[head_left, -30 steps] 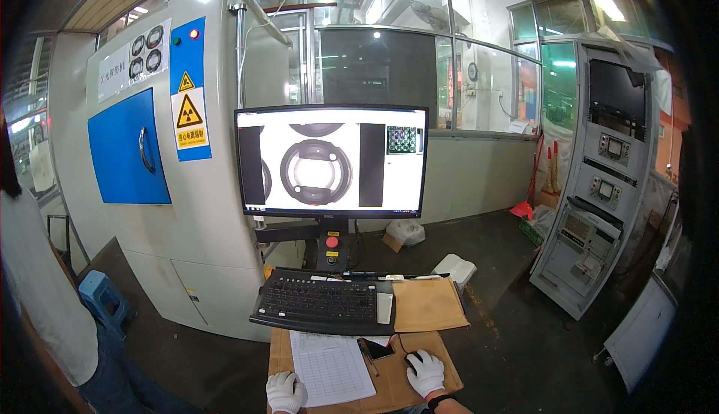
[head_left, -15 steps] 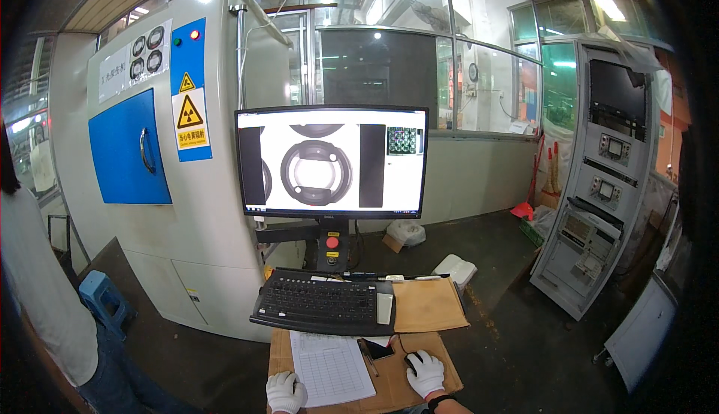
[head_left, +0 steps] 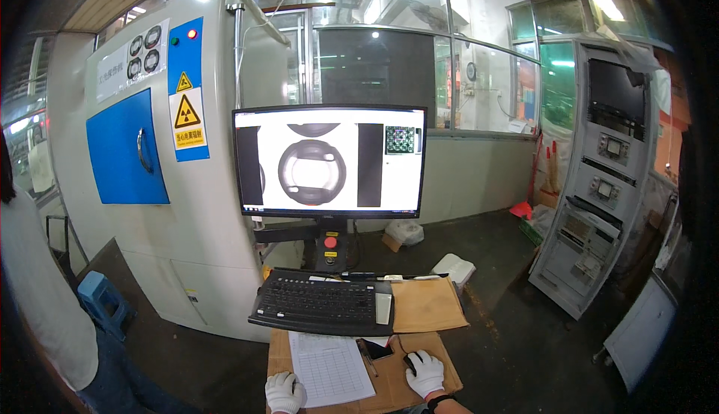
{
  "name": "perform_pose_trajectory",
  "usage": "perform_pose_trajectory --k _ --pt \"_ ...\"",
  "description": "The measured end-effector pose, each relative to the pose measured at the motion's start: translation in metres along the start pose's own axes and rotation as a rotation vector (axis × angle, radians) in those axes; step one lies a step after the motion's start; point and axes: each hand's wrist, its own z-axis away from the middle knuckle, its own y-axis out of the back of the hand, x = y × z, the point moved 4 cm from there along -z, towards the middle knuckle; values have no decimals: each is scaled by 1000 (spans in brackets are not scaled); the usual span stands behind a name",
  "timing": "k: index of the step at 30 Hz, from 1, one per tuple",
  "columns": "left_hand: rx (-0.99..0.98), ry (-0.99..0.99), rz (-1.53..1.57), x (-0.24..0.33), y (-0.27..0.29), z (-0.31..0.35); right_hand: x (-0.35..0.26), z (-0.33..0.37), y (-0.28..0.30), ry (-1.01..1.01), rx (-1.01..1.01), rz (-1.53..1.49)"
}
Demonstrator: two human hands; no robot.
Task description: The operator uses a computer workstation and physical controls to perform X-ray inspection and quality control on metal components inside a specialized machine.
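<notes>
My right hand (head_left: 425, 375), in a white glove, rests over a black computer mouse (head_left: 410, 362) on a sheet of cardboard (head_left: 435, 343). My left hand (head_left: 284, 393), also white-gloved, lies at the left edge of a printed table sheet (head_left: 329, 373), fingers resting down and nothing visible in them. Between the hands, a pen (head_left: 369, 359) and a dark phone-like object (head_left: 380, 349) lie beside the sheet. Behind them is a black keyboard (head_left: 318, 301). Above it stands a monitor (head_left: 371, 212) showing a grey X-ray-like picture of a ring-shaped part.
A brown envelope (head_left: 427, 305) lies right of the keyboard. Below the monitor is a red push button (head_left: 330, 242). A large cabinet with a blue door (head_left: 127, 152) and radiation sign stands left, near a blue stool (head_left: 105, 301) and another person (head_left: 49, 286). An equipment rack (head_left: 592, 189) stands right.
On the monitor, the ring looks darker, with changed shading inside it, and the small thumbnail picture differs. The view has shifted very slightly. Both hands stay in place.
</notes>
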Motion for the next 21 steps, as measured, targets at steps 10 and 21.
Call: perform_pose_trajectory --k 10,21 --pt "-50 -4 -1 -2 0 3 2 1 -3 -32 -14 -25" --pt "34 -62 3 0 0 1 3 -1 -2 -38 -36 -35"
